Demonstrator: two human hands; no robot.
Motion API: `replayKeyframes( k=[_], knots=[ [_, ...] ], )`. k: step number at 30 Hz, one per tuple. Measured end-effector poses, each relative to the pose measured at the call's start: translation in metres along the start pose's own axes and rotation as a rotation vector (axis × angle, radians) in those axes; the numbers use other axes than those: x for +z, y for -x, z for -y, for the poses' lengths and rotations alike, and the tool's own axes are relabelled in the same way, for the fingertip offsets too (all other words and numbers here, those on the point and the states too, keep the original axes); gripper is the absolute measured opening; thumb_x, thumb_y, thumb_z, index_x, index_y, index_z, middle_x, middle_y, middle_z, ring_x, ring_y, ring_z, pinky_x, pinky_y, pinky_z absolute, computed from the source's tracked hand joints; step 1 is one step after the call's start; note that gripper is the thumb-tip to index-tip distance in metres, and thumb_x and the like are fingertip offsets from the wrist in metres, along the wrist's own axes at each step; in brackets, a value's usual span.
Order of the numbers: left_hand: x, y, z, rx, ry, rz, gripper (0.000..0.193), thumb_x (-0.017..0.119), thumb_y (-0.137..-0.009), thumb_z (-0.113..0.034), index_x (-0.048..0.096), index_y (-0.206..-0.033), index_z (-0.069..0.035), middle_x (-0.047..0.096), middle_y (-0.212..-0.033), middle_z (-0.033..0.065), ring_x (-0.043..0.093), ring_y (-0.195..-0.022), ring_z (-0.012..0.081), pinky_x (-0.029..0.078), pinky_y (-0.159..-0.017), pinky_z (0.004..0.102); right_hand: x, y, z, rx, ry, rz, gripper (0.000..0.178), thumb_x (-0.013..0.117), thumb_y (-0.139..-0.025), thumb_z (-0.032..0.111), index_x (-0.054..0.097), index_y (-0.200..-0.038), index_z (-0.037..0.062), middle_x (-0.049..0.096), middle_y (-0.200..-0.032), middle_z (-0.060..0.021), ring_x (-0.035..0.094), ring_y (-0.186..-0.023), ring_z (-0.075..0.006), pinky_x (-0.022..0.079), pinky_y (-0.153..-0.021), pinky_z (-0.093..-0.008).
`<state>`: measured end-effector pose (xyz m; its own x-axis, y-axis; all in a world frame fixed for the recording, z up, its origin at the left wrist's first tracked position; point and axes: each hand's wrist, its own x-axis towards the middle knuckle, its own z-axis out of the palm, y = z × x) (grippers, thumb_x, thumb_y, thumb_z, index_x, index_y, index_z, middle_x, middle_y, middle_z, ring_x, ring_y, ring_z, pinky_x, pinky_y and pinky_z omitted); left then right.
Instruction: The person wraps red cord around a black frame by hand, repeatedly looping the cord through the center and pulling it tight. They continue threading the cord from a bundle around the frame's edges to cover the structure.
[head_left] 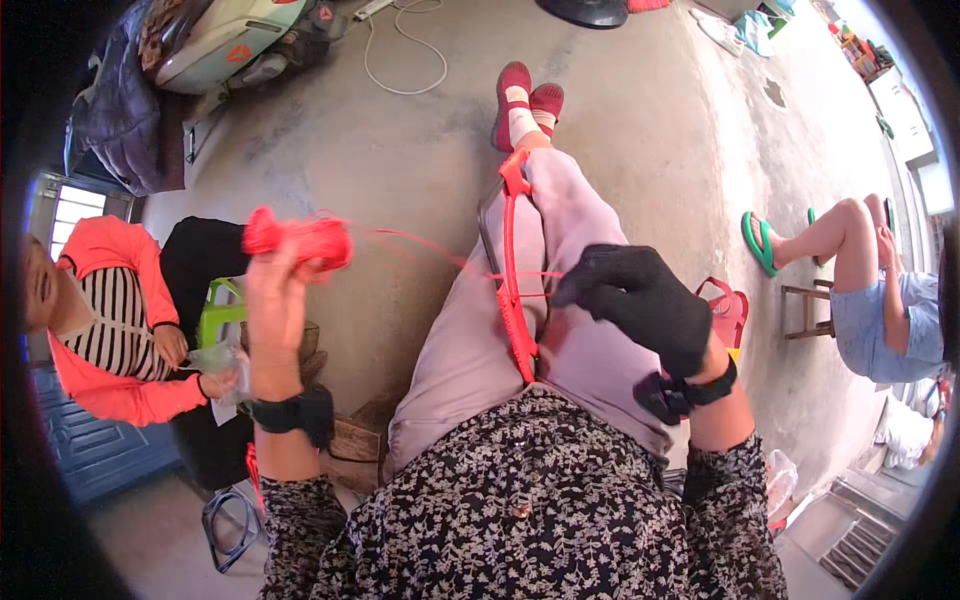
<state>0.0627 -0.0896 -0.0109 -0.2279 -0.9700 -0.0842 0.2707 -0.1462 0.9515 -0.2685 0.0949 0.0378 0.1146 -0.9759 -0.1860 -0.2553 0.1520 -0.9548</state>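
Note:
My bare left hand (277, 312) is raised at the left, its fingers closed round a bundle of red cord (318, 243); both are slightly blurred. From the bundle a red strand (418, 240) runs right toward a long, narrow frame (512, 262) lying along my lap between my thighs. One side of the frame is dark and bar-like, the other bright red and curved, and its exact kind is unclear. Just right of it, my right hand (635, 305) in a black glove has its fingers pinched at the strand, which crosses the frame near its middle.
At the left a person in a coral jacket (110, 270) sits by a green stool (220, 312), holding a clear plastic bag (222, 365). Another seated person in green sandals (760, 244) is at the right. A red bag (728, 312) stands beside my right leg. A scooter (235, 45) and white cable (405, 88) lie beyond.

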Motion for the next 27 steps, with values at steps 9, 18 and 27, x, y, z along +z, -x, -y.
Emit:
replayKeyframes(
  k=[9, 18, 27],
  knots=[
    [0.097, 0.027, 0.065, 0.06, -0.78, 0.253, 0.025, 0.06, -0.08, 0.006, 0.059, -0.105, 0.002, 0.065, -0.103, 0.0091, 0.064, -0.077, 0.015, 0.053, -0.07, 0.0259, 0.033, -0.058, -0.044, 0.194, 0.475, -0.132, 0.041, 0.067, -0.078, 0.028, 0.059, -0.115, 0.0102, 0.064, -0.08, -0.0143, 0.064, -0.074, -0.0295, 0.05, -0.067, -0.0383],
    [0.106, 0.033, 0.06, 0.176, -0.567, 0.305, 0.017, 0.064, -0.078, 0.002, 0.063, -0.095, 0.0, 0.067, -0.095, 0.0078, 0.066, -0.083, 0.0179, 0.054, -0.07, 0.0279, 0.031, -0.058, -0.053, 0.013, -0.33, -0.405, 0.027, 0.066, -0.079, 0.01, 0.061, -0.104, 0.001, 0.065, -0.094, -0.0047, 0.06, -0.088, -0.0125, 0.048, -0.082, -0.0269],
    [0.112, 0.076, 0.035, -0.598, 0.268, 1.165, 0.019, 0.064, -0.086, -0.014, 0.061, -0.1, -0.001, 0.06, -0.117, 0.0168, 0.058, -0.103, 0.0171, 0.051, -0.08, 0.0292, 0.006, 0.032, 0.03, -0.31, -0.927, -0.692, 0.037, 0.05, -0.092, 0.024, 0.05, -0.122, 0.0033, 0.061, -0.104, -0.0119, 0.058, -0.095, -0.0244, 0.046, -0.087, -0.0381]
  ],
)
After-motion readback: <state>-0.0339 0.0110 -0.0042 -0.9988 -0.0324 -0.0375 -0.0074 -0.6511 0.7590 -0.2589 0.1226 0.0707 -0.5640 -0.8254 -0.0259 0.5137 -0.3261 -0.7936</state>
